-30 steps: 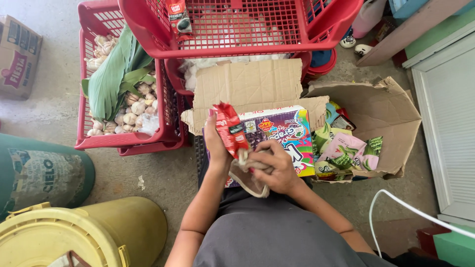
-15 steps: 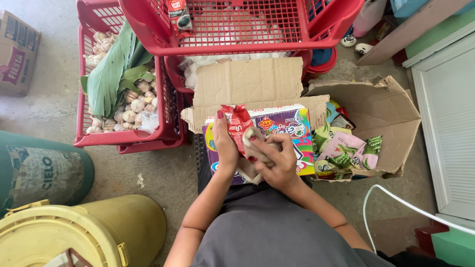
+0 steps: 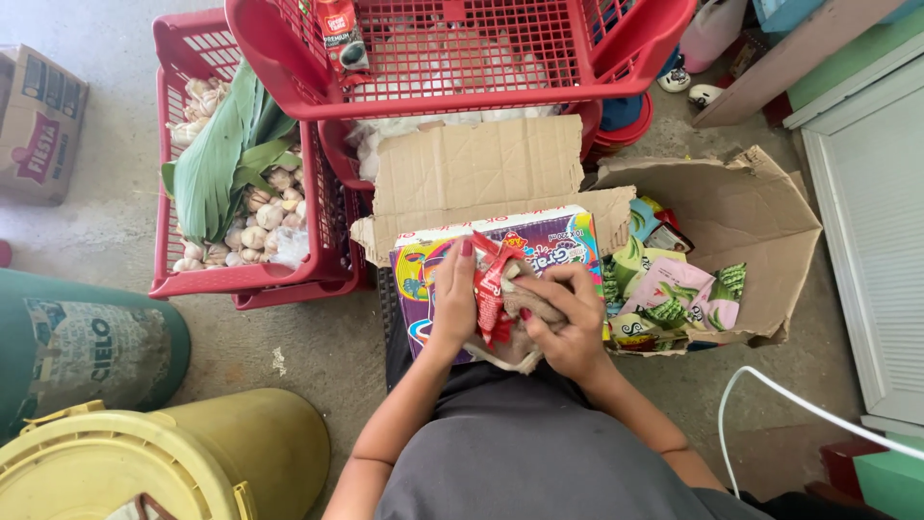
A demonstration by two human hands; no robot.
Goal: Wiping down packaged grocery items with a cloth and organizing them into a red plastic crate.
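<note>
Left hand: the left hand point(image 3: 454, 294) lies flat and fairly open against a strip of red sachets point(image 3: 493, 284), pressing it against the colourful carton point(image 3: 563, 248) on the person's lap.
Right hand: the right hand point(image 3: 568, 313) is curled closed around a beige cloth point(image 3: 515, 342), which bunches under its fingers and hangs below the sachets.
Where the goods sit: sachets and cloth rest together on top of the carton, just in front of an open cardboard box point(image 3: 751, 221).
Done so far: by the look of it, green and pink snack packets point(image 3: 674, 303) already lie inside the open box; the sachets are out of any container and in hand.
Left to do: the sachets and cloth appear not yet set down or sorted anywhere.
Around: red crates point(image 3: 241, 279) holding garlic bulbs point(image 3: 255, 226) and a yellow drum point(image 3: 192, 453) stand on the floor to the left.
</note>
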